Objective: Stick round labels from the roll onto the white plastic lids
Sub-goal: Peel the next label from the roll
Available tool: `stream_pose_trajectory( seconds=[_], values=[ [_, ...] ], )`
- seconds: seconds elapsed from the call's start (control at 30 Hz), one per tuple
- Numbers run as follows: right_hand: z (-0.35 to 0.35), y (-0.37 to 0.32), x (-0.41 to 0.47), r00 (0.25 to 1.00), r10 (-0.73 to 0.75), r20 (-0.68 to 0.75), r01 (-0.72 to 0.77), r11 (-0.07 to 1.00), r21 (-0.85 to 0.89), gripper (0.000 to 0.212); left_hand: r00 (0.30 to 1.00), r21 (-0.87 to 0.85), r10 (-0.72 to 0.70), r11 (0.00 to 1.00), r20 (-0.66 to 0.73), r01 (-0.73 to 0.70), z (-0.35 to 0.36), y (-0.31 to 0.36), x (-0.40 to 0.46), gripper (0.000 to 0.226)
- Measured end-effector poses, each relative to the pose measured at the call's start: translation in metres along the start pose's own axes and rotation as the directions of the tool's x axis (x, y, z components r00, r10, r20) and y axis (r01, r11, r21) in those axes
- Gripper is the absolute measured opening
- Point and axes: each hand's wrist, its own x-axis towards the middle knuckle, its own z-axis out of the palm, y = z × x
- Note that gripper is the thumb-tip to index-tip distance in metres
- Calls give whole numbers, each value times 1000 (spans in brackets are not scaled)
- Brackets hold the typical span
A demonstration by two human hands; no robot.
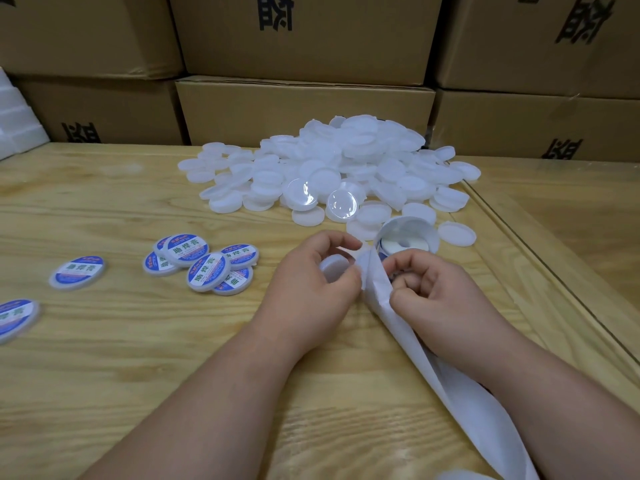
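although a few lids already wear labels, most of the job looks undone, judging by the big heap of bare lids (332, 168), which serves as the landmark here. behind that heap stand stacked cardboard boxes (304, 109), matte brown with black print. under it spreads the wooden table (104, 358), pale and strongly grained, with a raised edge strip to the heap's right. the heap itself is round, shallow, milky white plastic, smooth and faintly see-through; two lids near its front catch a glossy glare.

from the near side of the heap a long strip of white backing paper (446, 382) runs toward the camera, thin, limp and twisted. left of the heap and nearer the camera lie the labelled lids (204, 265), a small overlapping cluster plus two more farther left, each with a blue, white and green printed face. just in front of the heap sits the label roll (408, 242), a white coil with blue showing.

nearer still, the left hand (311, 275) curls its fingers round one bare lid (334, 266), while the right hand (436, 292) pinches the backing paper beside it with bent fingers; whether a label is already lifted i cannot tell.
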Motion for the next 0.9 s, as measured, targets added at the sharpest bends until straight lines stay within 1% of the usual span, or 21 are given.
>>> stream_pose_trajectory(
  seconds=[0.07,0.13,0.2,0.27,0.3,0.37,0.43,0.53,0.6,0.67,0.77,0.83,0.9],
  values=[
    [0,-1,0,1000,12,-20,-11,999,39,29,997,-55,-35,998,-73,31,-1,0,2,25],
    [-1,-1,0,999,22,-38,-19,997,71,33,985,-172,-102,982,-140,77,-2,1,4,26],
    [-1,-1,-1,998,20,-58,-15,996,86,36,962,-304,-191,944,-197,125,-4,3,6,29],
    [-1,0,-1,998,8,-66,-2,996,89,33,946,-373,-243,915,-215,150,-7,4,7,28],
    [-1,0,-1,998,-3,-67,9,995,96,29,948,-393,-248,907,-201,154,-8,5,7,26],
    [2,1,-2,997,-34,-76,43,991,128,27,964,-409,-225,900,-145,149,-8,6,5,20],
    [5,1,-3,989,-93,-113,110,983,150,23,981,-377,-177,916,-79,135,-6,7,3,18],
    [7,0,-2,958,-208,-198,236,964,127,25,994,-315,-113,943,3,108,-4,7,1,20],
    [7,0,-1,937,-261,-233,289,952,96,28,994,-296,-104,949,36,110,-4,6,1,20],
    [6,1,-1,926,-286,-246,310,948,65,31,993,-297,-100,948,55,112,-5,6,0,20],
    [5,2,-1,918,-292,-267,308,951,20,31,994,-310,-81,946,67,98,-5,6,0,20],
    [5,2,-1,915,-285,-284,297,955,-2,29,996,-358,-56,931,66,76,-4,6,1,20],
    [5,2,-1,916,-272,-294,286,958,5,26,997,-453,-12,890,78,47,-4,7,2,24]
  ],
)
